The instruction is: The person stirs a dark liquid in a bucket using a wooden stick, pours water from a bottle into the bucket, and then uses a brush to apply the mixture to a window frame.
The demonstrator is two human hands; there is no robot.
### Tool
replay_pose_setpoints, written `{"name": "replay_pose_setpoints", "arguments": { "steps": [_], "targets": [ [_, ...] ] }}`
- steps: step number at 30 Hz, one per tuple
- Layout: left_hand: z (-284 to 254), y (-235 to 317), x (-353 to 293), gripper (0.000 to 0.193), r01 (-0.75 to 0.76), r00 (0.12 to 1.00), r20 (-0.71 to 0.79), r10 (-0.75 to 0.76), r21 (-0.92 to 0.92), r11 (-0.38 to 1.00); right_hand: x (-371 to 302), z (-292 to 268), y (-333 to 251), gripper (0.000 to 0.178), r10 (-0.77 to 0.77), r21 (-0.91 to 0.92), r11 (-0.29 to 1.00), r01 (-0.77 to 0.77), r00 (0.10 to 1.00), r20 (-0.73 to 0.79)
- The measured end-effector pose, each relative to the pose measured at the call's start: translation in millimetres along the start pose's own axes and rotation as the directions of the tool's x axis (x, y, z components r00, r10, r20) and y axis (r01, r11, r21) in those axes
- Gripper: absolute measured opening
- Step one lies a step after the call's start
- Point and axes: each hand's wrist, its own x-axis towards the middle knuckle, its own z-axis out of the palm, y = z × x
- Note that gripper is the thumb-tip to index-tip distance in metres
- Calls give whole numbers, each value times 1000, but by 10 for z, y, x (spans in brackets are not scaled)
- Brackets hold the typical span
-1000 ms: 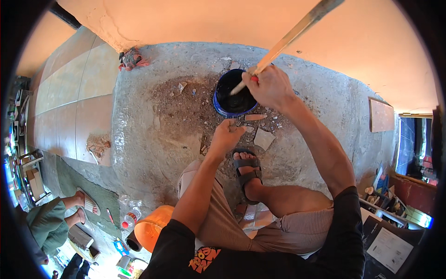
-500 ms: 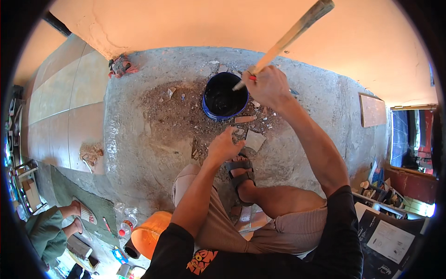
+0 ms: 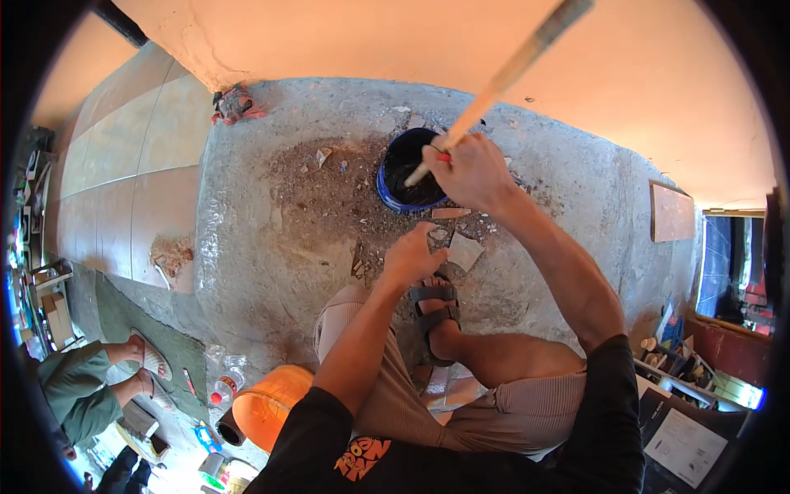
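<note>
My right hand (image 3: 473, 174) is wrapped round a long wooden stick (image 3: 512, 81), which slants up toward the wall. Its pale lower end points into a dark bucket (image 3: 388, 196) with a blue outer side; what is inside looks black and is hard to make out. Something small and red shows at the fingers of that hand. My left hand (image 3: 411, 257) hovers nearer to me, thumb and fingers apart, holding nothing. Close to it are a broken grey tile piece (image 3: 466, 252) and a reddish tile shard (image 3: 451, 213) in front of the bucket.
Rubble and dust (image 3: 309, 185) cover the concrete around the bucket, before an orange wall (image 3: 329, 41). Laid tiles (image 3: 140, 198) stretch along the left. An orange bowl-shaped container (image 3: 267, 405) and a plastic bottle (image 3: 228, 385) stand by my left side, near another person's legs (image 3: 123, 375).
The stick's lower end has shifted inside the bucket, and my right hand is slightly lower against it. My left hand stays open near the tile pieces. The whole view has swung slightly.
</note>
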Motion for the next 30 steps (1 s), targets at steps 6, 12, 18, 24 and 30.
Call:
{"name": "replay_pose_setpoints", "arguments": {
  "steps": [6,12,18,24,30],
  "targets": [
    [-39,-40,1,65,1,999,52,1,-29,1000,-38,-58,-32,36,188,-6,982,-189,977,-103],
    [10,4,51,65,-36,999,40,36,-16,999,-19,31,30,36,-13,-13,1000,12,997,-82],
    [30,11,7,64,-33,996,83,33,3,999,-139,18,70,36,139,-38,990,-138,989,44],
    [110,42,47,64,-62,996,67,62,-1,998,-22,57,25,43,68,-32,997,-68,997,21],
    [-1,54,11,65,-22,995,96,21,8,1000,-259,-53,236,44,38,-16,999,-39,999,-27]
  ]
}}
